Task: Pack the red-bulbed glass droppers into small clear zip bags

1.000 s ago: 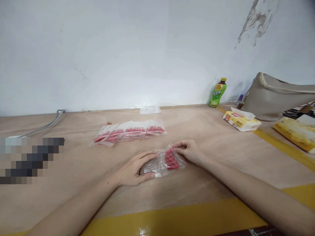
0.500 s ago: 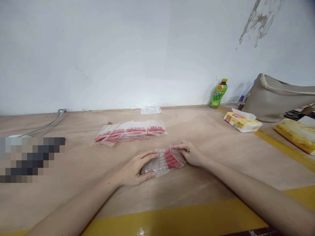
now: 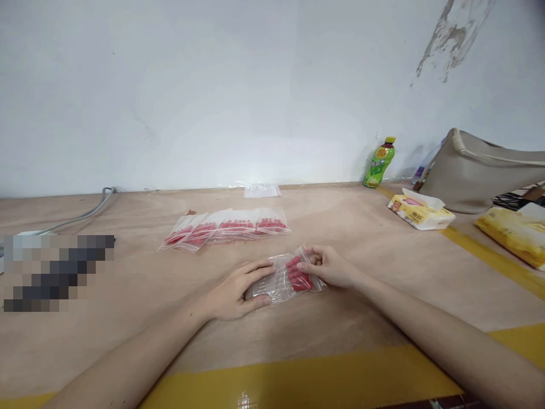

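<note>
A clear zip bag (image 3: 281, 282) lies on the table in front of me, with several red cylindrical pieces (image 3: 298, 275) at its right end. My left hand (image 3: 238, 289) rests flat on the table, fingers apart, its thumb and fingertips touching the bag's left end. At the other end, my right hand (image 3: 330, 266) pinches the bag's edge between thumb and fingers, beside the red pieces. Beyond my hands lies an overlapping row of filled zip bags (image 3: 225, 226), each showing red pieces inside.
Against the wall lies a flat white packet (image 3: 261, 191). To the right are a green bottle (image 3: 378, 163), a tissue pack (image 3: 420, 211), a yellow pack (image 3: 513, 234) and a grey bag (image 3: 477, 170). A grey cable (image 3: 91, 211) runs at left near a blurred-out object.
My right thumb has come over the top of the bag, and the fingers now pinch its lifted right edge. My left hand stays nearly in place.
</note>
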